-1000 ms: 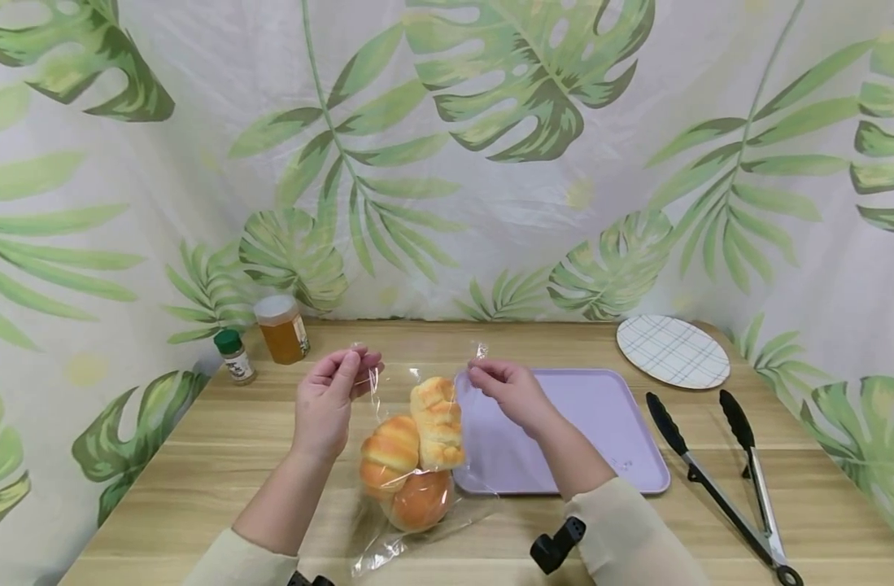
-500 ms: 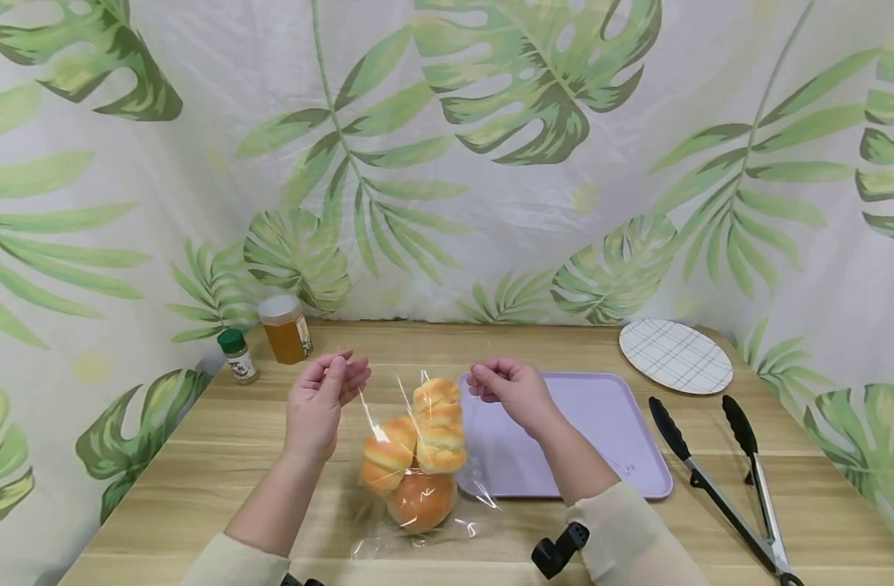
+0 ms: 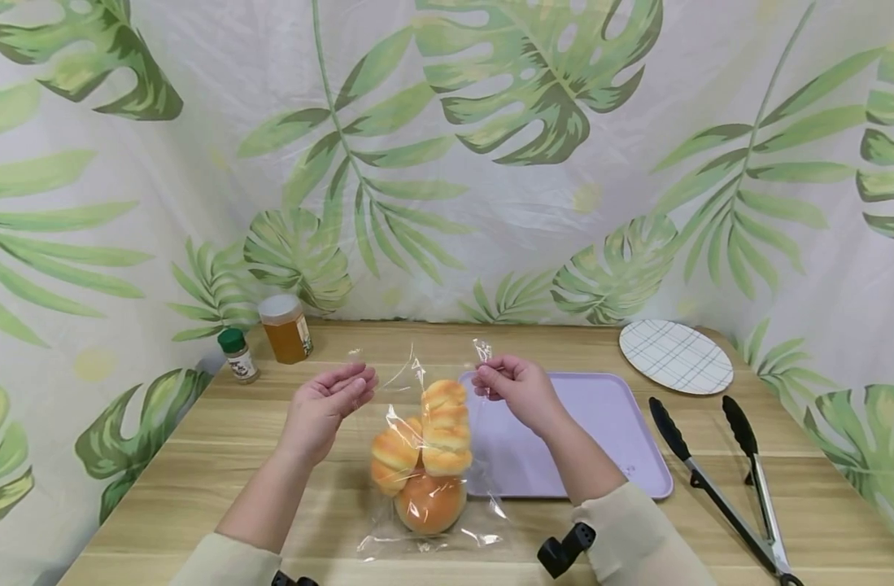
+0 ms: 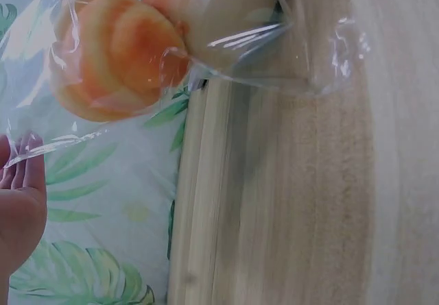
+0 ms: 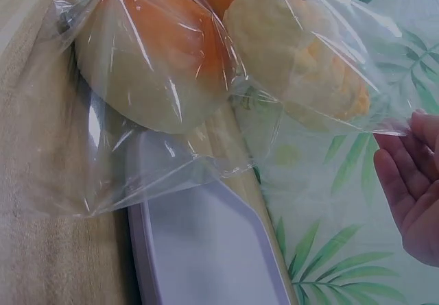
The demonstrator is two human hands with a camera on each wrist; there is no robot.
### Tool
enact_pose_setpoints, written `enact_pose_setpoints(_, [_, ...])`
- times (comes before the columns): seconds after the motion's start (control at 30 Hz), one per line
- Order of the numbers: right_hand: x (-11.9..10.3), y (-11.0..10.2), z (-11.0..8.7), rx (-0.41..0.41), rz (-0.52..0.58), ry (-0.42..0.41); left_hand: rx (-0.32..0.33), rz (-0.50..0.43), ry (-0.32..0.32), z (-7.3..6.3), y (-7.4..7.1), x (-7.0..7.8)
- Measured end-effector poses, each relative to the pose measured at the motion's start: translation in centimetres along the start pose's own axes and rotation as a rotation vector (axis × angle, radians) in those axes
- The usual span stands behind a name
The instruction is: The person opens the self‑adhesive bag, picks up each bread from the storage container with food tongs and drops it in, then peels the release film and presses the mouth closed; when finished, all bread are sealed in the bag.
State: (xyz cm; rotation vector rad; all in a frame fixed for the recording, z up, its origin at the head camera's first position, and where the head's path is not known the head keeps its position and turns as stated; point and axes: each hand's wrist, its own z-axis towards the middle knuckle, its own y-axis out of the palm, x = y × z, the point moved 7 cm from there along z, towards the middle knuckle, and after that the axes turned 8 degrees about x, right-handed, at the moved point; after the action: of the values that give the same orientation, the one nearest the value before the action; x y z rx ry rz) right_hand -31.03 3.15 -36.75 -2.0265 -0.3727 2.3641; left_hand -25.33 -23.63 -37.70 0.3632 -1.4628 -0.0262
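Observation:
A clear plastic bag (image 3: 483, 535) with three breads in it hangs between my two hands. At its bottom sits a smooth round bun (image 3: 430, 503). A ridged roll (image 3: 395, 457) leans on the left, and a long lumpy bread (image 3: 447, 427) stands upright on the right. My left hand (image 3: 324, 411) pinches the bag's upper left edge between thumb and fingers. On the other side my right hand (image 3: 518, 391) pinches the upper right corner, with a crumpled bit of film sticking up past the fingertips. Both wrist views show the film stretched toward the fingers.
A lilac tray (image 3: 586, 431) lies behind the bag and right forearm. Black-tipped tongs (image 3: 732, 505) rest spread at the right, below a checked oval plate (image 3: 673, 356). At the back left stand an amber jar (image 3: 285, 330) and a green-capped shaker (image 3: 237, 356).
The bag and its breads have shifted slightly to the right and turned a little. The left hand dipped left, then came back toward the bag. The right hand has barely moved.

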Motion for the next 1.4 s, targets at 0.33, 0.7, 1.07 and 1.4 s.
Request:
enact_pose_setpoints(0.33, [1.0,-1.4,0.4,0.02,-0.021,0.022,-0.027,0.101,-0.039,0.9,-0.8,-0.8])
enact_pose_setpoints(0.7, [1.2,-2.1,0.5,0.007,0.012,-0.024,-0.2,0.006,0.031,1.1,-0.5,-0.5])
enact_pose_setpoints(1.07, [0.9,-2.6,0.2,-0.021,0.068,-0.088,-0.289,-0.012,0.108,0.8,-0.1,-0.3])
enact_pose_setpoints(1.4, [0.5,-2.8,0.0,-0.039,-0.004,-0.11,-0.32,0.076,0.168,0.3,0.4,0.7])
